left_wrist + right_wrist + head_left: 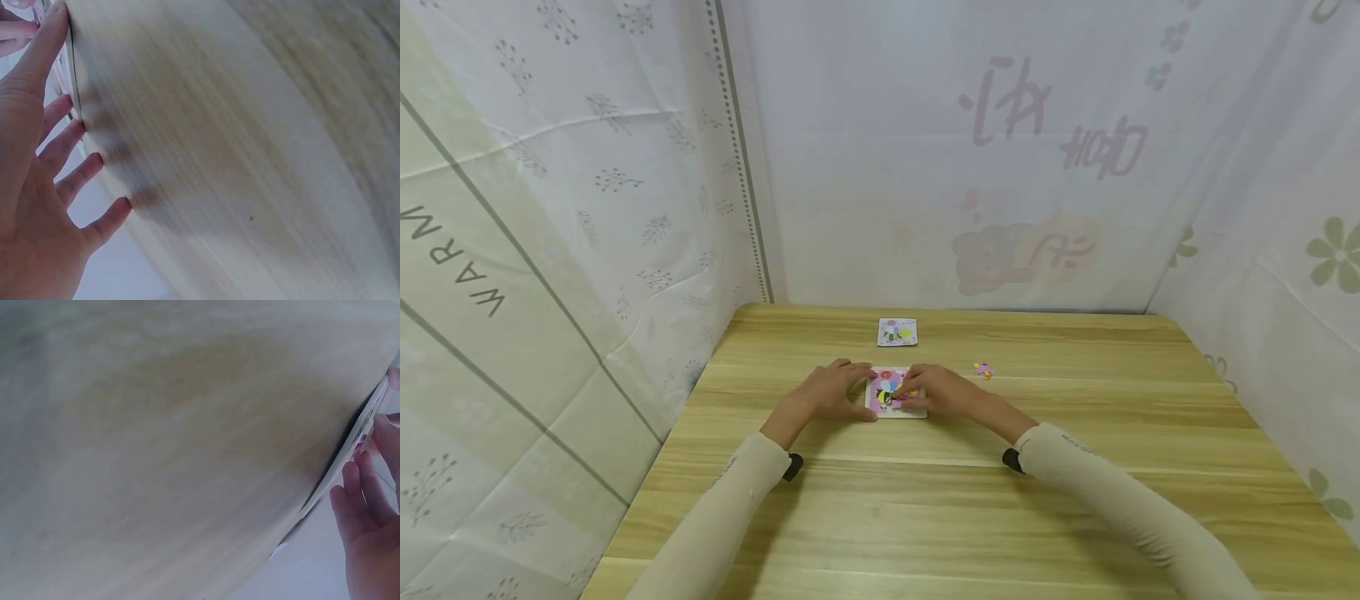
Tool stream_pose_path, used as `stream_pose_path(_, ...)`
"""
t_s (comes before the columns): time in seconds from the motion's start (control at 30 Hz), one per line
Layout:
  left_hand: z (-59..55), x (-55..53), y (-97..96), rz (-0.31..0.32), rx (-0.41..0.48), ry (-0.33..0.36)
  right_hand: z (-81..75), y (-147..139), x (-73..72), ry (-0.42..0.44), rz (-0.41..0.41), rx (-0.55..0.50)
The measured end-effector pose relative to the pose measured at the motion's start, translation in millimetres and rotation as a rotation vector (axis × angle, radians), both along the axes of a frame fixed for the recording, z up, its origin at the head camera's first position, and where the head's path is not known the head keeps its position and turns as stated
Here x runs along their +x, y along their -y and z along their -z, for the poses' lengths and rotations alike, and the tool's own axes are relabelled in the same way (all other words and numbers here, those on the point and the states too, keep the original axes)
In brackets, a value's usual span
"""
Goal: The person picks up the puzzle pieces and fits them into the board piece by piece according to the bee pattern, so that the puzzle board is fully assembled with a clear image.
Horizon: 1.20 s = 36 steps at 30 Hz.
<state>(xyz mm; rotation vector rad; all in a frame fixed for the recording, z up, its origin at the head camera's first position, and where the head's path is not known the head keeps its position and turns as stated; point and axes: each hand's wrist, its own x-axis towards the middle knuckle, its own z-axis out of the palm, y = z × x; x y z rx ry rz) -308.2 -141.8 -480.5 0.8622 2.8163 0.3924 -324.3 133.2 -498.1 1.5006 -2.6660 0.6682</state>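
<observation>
A small square puzzle board (pixel 871 408) with a pink bee picture lies flat on the table between both hands. My left hand (pixel 832 392) rests at the board's left side, thumb on its near edge and fingers spread toward the far edge. In the left wrist view, the fingers of that hand (pixel 47 169) look nearly straight. Over the right part of the board, my right hand (pixel 942 389) pinches a small puzzle piece (pixel 367 442) between thumb and fingertip. The right hand hides part of the picture.
Behind the board lies a card (pixel 897 332) with a similar bee picture. A few loose puzzle pieces (pixel 984 370) sit to the right of the right hand. The wooden table (pixel 880 517) meets patterned curtains (pixel 880 167) at the back and sides.
</observation>
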Motion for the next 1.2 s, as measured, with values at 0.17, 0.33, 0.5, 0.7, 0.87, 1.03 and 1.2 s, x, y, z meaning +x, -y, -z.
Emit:
stream_pose_path(0.17, 0.6, -0.6, -0.5, -0.003, -0.001, -0.001, 0.4, 4.6, 4.0, 0.03, 0.005, 0.018)
stream_pose_path(0.33, 0.9, -0.7, -1.2, 0.001, 0.002, -0.005, -0.7, 7.6, 7.7, 0.03, 0.004, 0.023)
stream_pose_path(0.5, 0.0, -0.3, -1.9, -0.008, -0.014, 0.005, -1.6, 9.7, 8.8, 0.003, 0.003, 0.036)
stream_pose_path(0.7, -1.5, 0.9, -1.5, -0.008, 0.001, 0.002, -0.6, 11.1, 10.3, -0.015, 0.0, 0.045)
stream_pose_path(0.87, -0.8, 0.2, -1.5, -0.003, -0.001, -0.001, 2.0, 10.4, 10.2, -0.033, 0.0, 0.06)
stream_pose_path(1.03, -0.8, -0.5, -1.4, -0.003, -0.005, -0.005, 2.1, 9.7, 10.3, -0.033, -0.006, 0.051)
stream_pose_path(1.2, -2.1, 0.6, -2.0, 0.001, -0.007, 0.001, 2.1, 8.8, 10.3, -0.033, -0.005, 0.052)
